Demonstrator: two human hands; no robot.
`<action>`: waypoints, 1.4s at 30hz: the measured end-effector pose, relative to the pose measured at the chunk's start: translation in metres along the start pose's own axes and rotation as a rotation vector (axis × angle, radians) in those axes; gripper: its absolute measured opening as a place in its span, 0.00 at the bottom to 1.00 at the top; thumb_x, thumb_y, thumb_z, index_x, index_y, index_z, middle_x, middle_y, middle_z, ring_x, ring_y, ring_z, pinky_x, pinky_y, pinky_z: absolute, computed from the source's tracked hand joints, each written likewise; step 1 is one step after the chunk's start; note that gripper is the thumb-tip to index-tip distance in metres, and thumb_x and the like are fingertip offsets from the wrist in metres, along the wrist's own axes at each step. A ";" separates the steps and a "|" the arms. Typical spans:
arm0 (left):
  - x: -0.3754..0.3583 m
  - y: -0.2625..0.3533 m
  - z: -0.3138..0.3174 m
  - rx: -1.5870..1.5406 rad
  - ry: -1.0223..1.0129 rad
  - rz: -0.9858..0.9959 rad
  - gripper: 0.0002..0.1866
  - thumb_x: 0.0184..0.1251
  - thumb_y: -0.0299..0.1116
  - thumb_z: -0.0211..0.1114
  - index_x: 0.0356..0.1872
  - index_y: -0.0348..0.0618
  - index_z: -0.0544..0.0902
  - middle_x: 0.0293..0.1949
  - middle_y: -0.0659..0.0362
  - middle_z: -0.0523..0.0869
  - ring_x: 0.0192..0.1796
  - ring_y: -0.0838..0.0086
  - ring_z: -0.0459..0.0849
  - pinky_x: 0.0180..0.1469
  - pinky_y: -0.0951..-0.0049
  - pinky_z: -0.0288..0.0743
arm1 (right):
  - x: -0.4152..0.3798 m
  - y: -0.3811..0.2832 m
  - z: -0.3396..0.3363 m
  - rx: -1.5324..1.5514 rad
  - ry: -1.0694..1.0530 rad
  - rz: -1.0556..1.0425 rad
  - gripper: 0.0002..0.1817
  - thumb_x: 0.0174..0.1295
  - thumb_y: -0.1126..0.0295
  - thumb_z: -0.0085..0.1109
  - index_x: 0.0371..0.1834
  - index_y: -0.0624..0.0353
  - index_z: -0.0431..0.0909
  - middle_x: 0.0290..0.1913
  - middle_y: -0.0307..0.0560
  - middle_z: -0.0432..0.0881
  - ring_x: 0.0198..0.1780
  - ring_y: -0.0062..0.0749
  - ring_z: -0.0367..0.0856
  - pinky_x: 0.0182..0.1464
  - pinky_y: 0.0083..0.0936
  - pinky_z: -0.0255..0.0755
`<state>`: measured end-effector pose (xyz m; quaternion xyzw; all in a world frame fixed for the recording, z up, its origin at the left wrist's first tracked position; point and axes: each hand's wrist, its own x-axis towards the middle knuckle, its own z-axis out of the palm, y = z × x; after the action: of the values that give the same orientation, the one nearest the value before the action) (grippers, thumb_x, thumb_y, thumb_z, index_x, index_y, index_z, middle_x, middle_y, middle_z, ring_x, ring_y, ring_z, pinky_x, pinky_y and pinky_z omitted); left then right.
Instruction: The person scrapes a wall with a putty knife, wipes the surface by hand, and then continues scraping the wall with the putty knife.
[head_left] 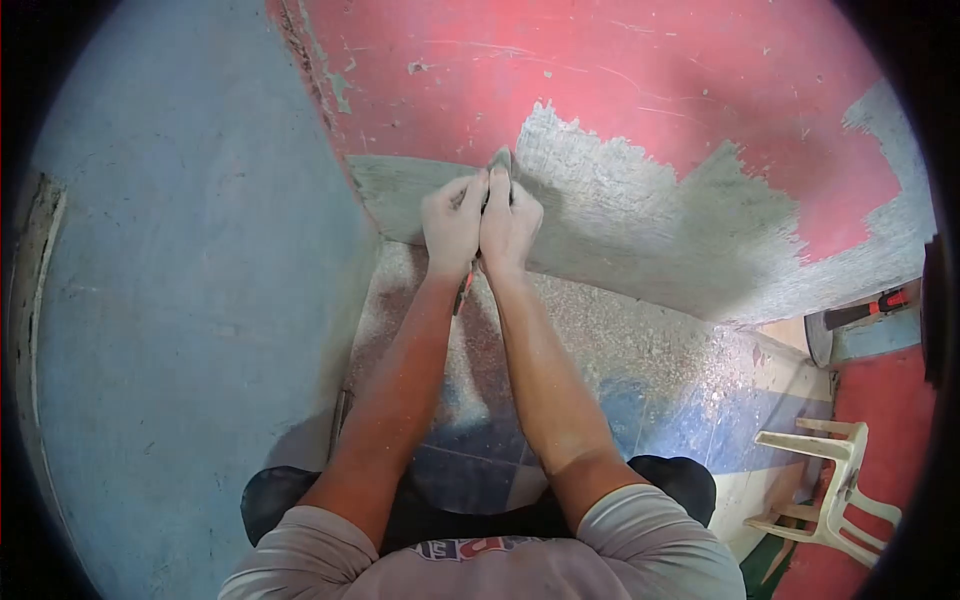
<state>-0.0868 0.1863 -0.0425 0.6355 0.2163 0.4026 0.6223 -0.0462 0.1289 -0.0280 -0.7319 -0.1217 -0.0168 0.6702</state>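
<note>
Both my hands are closed together around a scraper point(501, 158), its small grey blade pointing up at the wall. My left hand point(452, 226) and my right hand point(511, 228) are side by side, coated in pale dust. Most of the tool is hidden by my fingers; a dark and red piece shows below my wrists. The blade tip is at the line where red paint point(450, 100) meets the bare grey strip point(640, 225) of the wall. Right of the blade, the paint edge is jagged.
A blue wall point(190, 270) rises close on my left and meets the red one at a corner. Pale debris covers the blue and white floor point(480, 350). At the right are a white plastic chair point(840, 490) and a black-and-red handled tool point(868, 308).
</note>
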 end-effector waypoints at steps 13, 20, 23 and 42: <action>0.004 0.001 0.002 -0.061 0.003 -0.020 0.14 0.76 0.34 0.68 0.43 0.28 0.89 0.35 0.62 0.91 0.37 0.83 0.82 0.42 0.76 0.77 | -0.001 -0.010 0.000 -0.018 0.007 -0.037 0.27 0.75 0.54 0.54 0.30 0.71 0.83 0.27 0.69 0.80 0.30 0.61 0.82 0.39 0.49 0.71; 0.006 0.013 0.006 0.060 0.018 0.055 0.13 0.74 0.32 0.69 0.44 0.29 0.90 0.37 0.63 0.91 0.40 0.82 0.83 0.46 0.75 0.78 | 0.013 0.000 0.000 0.001 0.017 -0.129 0.25 0.75 0.56 0.56 0.34 0.73 0.82 0.23 0.62 0.78 0.28 0.32 0.71 0.39 0.40 0.72; 0.021 0.054 0.019 -0.187 0.035 0.056 0.12 0.74 0.31 0.69 0.42 0.29 0.90 0.34 0.60 0.90 0.38 0.82 0.83 0.43 0.75 0.78 | 0.019 -0.054 -0.008 0.055 0.020 -0.168 0.25 0.75 0.55 0.56 0.33 0.72 0.82 0.25 0.64 0.79 0.30 0.43 0.74 0.39 0.43 0.71; 0.002 0.003 -0.002 0.058 0.022 0.063 0.14 0.75 0.33 0.68 0.44 0.27 0.89 0.33 0.58 0.91 0.39 0.81 0.84 0.45 0.74 0.79 | -0.001 0.001 0.003 -0.078 0.022 -0.058 0.27 0.74 0.52 0.55 0.31 0.69 0.84 0.30 0.69 0.82 0.35 0.67 0.82 0.42 0.53 0.71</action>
<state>-0.0879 0.1888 -0.0397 0.6554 0.2144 0.4227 0.5881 -0.0474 0.1315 -0.0296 -0.7536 -0.1344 -0.0491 0.6416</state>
